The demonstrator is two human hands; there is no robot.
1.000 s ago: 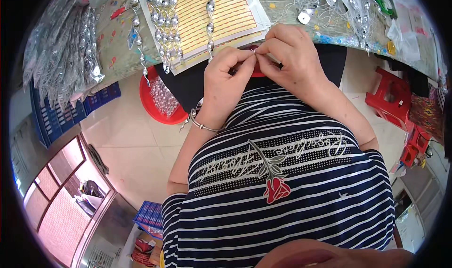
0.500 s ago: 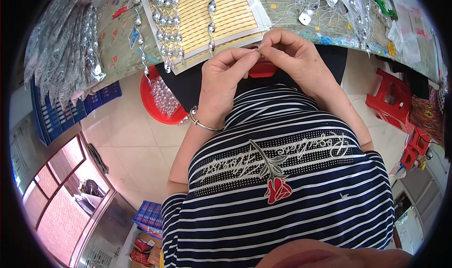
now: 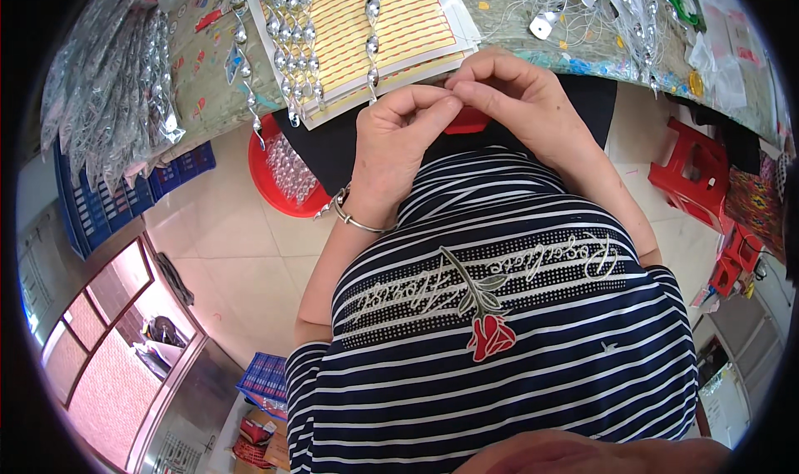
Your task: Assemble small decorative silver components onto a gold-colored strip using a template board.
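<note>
With left hand and right hand pinched together on a tiny, barely visible piece at their fingertips, any slackened grip would likely drop it past the surface edge just beyond.

Left hand and right hand: both risen slightly toward counter edge since a second ago, then near steady over last half second. Fingertips meet a bit higher, nearer striped card sheet. More of red piece shows beneath hands. What pinch holds: too small to tell.
</note>
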